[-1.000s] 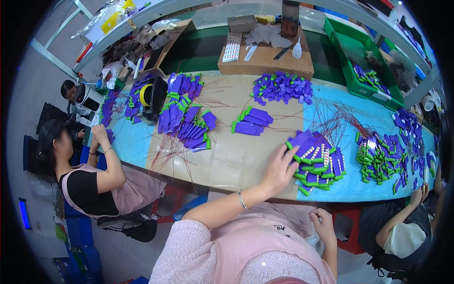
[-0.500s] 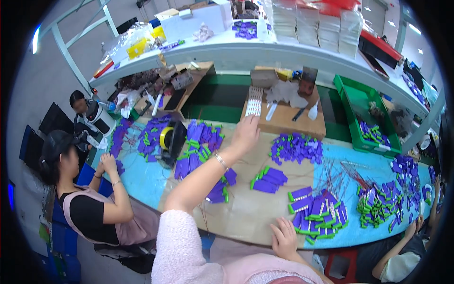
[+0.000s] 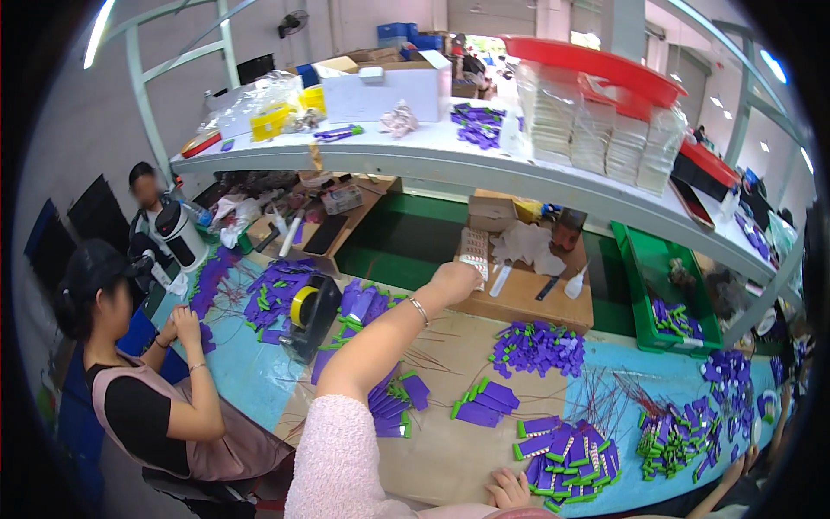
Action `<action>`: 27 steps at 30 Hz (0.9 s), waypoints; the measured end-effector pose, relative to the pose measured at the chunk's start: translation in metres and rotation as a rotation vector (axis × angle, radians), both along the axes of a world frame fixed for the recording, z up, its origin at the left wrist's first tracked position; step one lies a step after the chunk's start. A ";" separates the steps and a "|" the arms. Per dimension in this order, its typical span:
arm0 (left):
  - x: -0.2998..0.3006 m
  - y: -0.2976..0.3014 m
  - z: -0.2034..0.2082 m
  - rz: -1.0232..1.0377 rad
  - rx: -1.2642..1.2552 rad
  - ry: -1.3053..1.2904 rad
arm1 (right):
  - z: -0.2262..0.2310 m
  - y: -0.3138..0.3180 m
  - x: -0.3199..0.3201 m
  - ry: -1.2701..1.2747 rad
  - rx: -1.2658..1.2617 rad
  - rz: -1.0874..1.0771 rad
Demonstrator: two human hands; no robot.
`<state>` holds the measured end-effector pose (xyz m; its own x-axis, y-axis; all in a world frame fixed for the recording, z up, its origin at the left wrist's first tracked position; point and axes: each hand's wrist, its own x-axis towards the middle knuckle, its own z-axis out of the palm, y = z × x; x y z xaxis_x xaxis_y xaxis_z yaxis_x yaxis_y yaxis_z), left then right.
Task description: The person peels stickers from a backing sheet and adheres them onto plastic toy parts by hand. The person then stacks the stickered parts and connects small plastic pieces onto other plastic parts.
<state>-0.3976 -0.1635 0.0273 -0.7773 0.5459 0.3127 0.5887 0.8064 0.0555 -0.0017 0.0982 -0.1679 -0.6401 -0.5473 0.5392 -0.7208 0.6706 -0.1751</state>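
Observation:
My left hand (image 3: 456, 282) is stretched far forward to the near edge of a cardboard box. Its fingers are closed at the near end of a white sheet with rows of small marks (image 3: 474, 246), probably stickers; the fingertips are partly hidden. My right hand (image 3: 508, 489) rests on the near table edge with its fingers spread, holding nothing. Beside it lies a fanned pile of purple flat pieces with green ends (image 3: 571, 458). A smaller group of the same pieces (image 3: 486, 403) lies between my hands, and more purple pieces (image 3: 399, 402) lie under my left forearm.
The cardboard box (image 3: 527, 303) holds crumpled paper, a small white bottle (image 3: 577, 282) and flat tools. A black tape dispenser (image 3: 313, 322) stands left. A green crate (image 3: 683, 336) is at right. Thin red wires (image 3: 614, 398) spread over the table. A co-worker (image 3: 164, 398) sits left; a shelf (image 3: 432, 160) crosses above.
The view has tilted upward, so the table sits lower in the picture. My left hand has moved slightly forward onto the sheet's near end. My right hand stays on the table edge.

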 end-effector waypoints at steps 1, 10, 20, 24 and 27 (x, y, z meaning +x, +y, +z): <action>0.000 0.002 0.002 0.092 -0.067 -0.052 | -0.008 0.002 0.003 -0.333 0.156 -0.079; 0.230 0.056 0.029 -0.571 0.463 0.362 | 0.116 -0.026 0.024 -0.957 -1.334 0.004; 0.349 0.061 -0.048 -0.672 0.428 -0.089 | 0.172 0.003 0.006 -1.137 -1.525 -0.253; 0.258 0.077 -0.034 -0.217 0.319 -0.017 | 0.178 0.027 0.026 -1.060 -1.407 -0.216; 0.230 0.072 -0.046 -0.110 0.206 0.003 | 0.181 0.030 0.043 -1.077 -1.382 -0.123</action>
